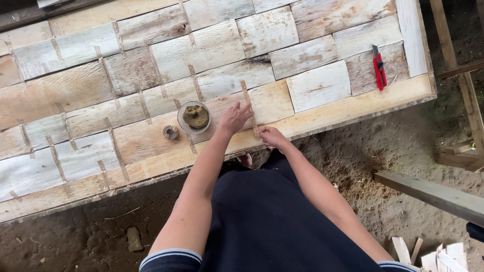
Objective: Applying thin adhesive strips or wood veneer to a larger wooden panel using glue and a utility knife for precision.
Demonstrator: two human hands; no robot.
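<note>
Tape strip point(248, 103) lying along a seam of the patchwork wooden panel point(322, 85), pressed flat by left hand point(234, 118), fingers spread, right hand point(272, 136) pinching its near end, bowl of paste point(194, 117) just beside, red cutter point(379, 67) well apart.

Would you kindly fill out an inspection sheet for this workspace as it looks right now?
Surface: patchwork wooden panel of pale boards, tape strips over the seams.
Job's things: tape strip along a seam; small tape roll.
Clutter: round bowl of brownish paste; red utility knife.
Grippers: left hand flat on the strip; right hand pressing its lower end.
Cables: nothing seen.
Surroundings: dirt floor, loose plank, wood scraps.
</note>
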